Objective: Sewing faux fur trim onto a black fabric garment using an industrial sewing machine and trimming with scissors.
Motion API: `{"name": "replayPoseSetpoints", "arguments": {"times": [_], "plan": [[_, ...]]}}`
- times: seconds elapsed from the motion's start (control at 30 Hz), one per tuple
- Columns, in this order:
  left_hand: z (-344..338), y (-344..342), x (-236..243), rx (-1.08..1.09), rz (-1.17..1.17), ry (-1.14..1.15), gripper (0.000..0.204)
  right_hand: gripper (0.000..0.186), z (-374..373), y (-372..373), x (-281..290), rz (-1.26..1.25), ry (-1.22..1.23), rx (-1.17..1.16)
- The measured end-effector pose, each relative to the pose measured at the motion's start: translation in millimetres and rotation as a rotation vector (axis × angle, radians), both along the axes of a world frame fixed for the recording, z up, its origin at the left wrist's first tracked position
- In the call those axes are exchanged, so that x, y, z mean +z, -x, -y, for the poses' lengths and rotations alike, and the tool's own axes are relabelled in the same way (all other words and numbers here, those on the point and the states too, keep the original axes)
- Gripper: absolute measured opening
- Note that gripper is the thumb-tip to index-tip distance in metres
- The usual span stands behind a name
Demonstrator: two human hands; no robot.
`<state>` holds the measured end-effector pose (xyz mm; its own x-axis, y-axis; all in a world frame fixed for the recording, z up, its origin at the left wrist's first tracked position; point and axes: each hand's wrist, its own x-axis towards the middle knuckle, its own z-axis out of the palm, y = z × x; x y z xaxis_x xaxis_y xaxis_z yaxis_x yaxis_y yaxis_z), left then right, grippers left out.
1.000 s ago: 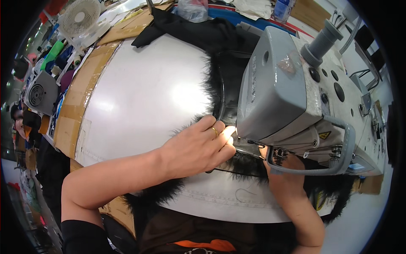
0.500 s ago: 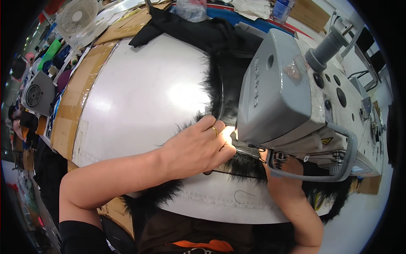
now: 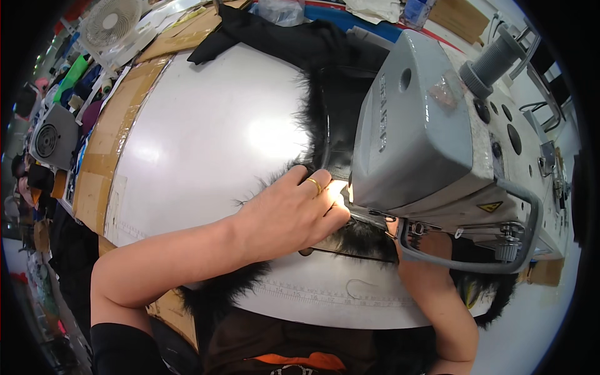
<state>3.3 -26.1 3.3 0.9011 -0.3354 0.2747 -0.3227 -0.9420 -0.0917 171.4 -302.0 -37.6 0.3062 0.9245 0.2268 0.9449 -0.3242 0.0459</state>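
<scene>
A grey and white sewing machine [image 3: 412, 131] stands at the right of a white table. Under its lit head lies a black garment with a smooth, leather-like surface [image 3: 342, 100] and fluffy black fur edging [image 3: 309, 112]. My left hand [image 3: 290, 209], with a ring on one finger, is closed on the garment's edge just left of the lit needle area. Behind the machine's wire guard, my right hand [image 3: 425, 250] is at the garment on the other side; its fingers are largely hidden by the machine. More black fur [image 3: 369, 240] shows between both hands.
A black cloth piece [image 3: 269, 37] runs along the table's far side. Taped cardboard [image 3: 119, 144] borders the left edge. A white fan [image 3: 112, 25] and a grey box-shaped device [image 3: 55, 134] stand beyond it. A loose thread [image 3: 361, 289] lies near the front edge.
The view has shifted slightly, so the machine appears a little lower and further right. My left hand stays closed on the garment, and both hands hold nearly the same places by the machine.
</scene>
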Motion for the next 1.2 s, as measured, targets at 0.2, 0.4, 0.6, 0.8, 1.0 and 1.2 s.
{"name": "replayPoseSetpoints", "arguments": {"times": [0.2, 0.4, 0.6, 0.8, 1.0, 1.2], "plan": [[-13, -9, -2, -0.074, 0.08, 0.052, 0.017, 0.022, -5, 4, 25, 0.154, -0.012, 0.062], [-38, -16, 3, -0.252, 0.086, 0.12, 0.016, 0.023, 4, -17, 18, -0.574, -0.087, 0.041], [-42, -27, 15, -0.371, -0.006, 0.02, 0.017, 0.044, -19, 2, 54, -0.183, 0.112, -0.002], [-42, -14, 15, -0.338, 0.015, -0.007, 0.015, 0.047, -43, 94, 81, 0.026, 0.146, -0.024], [-41, -7, 12, -0.407, 0.081, 0.015, 0.006, 0.049, -52, 62, 46, -0.103, -0.032, 0.081], [-45, -4, 16, -0.428, 0.087, -0.024, 0.008, 0.048, -54, 64, 46, -0.034, -0.069, 0.122]]}}
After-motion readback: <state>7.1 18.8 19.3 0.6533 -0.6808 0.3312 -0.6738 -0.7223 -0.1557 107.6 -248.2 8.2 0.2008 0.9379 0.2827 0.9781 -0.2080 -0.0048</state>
